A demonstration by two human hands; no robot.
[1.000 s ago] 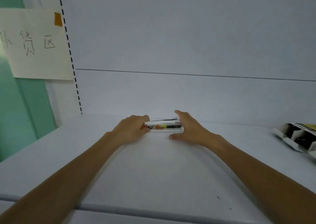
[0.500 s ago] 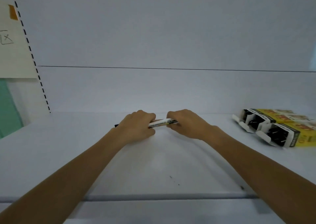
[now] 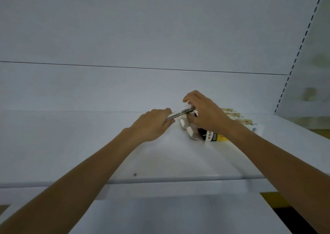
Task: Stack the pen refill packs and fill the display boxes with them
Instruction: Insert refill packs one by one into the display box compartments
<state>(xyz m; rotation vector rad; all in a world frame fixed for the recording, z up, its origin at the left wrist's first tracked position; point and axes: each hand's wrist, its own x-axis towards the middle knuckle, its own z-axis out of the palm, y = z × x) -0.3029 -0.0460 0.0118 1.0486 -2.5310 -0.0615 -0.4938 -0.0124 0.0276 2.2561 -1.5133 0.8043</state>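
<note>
White flat metal shelf (image 3: 85, 144), plain white back panel (image 3: 142, 28) behind; dashed slotted upright strip (image 3: 300, 49) at 2 o'clock. Yellow-and-black cardboard display boxes (image 3: 215, 137) lie flaps open, partly hidden by right hand (image 3: 207, 115). Left hand (image 3: 153, 125) & right hand both grip slim white pen refill pack (image 3: 179, 113), 10 o'clock of boxes.
</note>
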